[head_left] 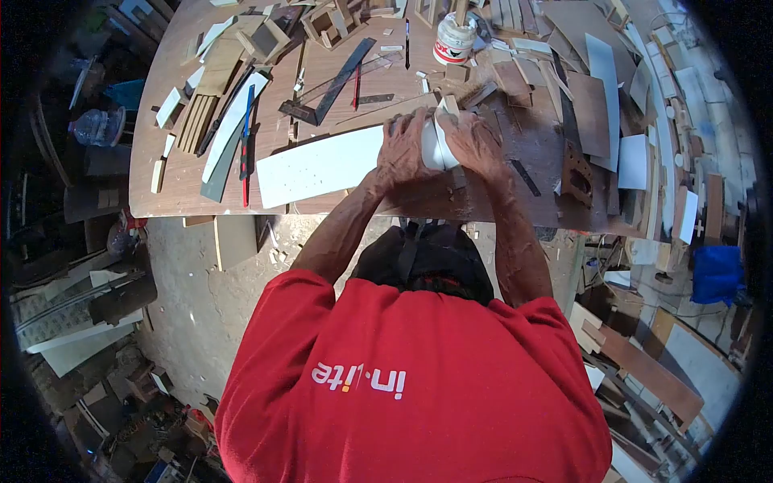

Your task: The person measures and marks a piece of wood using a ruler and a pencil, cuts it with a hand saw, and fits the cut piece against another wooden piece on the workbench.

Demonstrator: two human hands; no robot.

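Note:
At the table's front edge, my left hand (405, 146) is curled over the right end of a long white board (322, 167), fingers bent over its far edge. Close beside it, my right hand (475, 145) grips a small white piece (436, 145) showing between the two hands, its fingers bent around the far side. A narrow line runs down this white piece; whether it joins the long board is hidden by my left hand. A pale wooden block end (448, 105) sticks up just beyond my fingers.
The brown table (193, 205) holds a black square (342, 80), a red and blue tool (246, 153), a white tub (455, 39), small wooden frames (330, 24) and many offcuts. A shaped brown piece (576, 173) lies right of my hands. Boards (652, 362) are stacked at the lower right.

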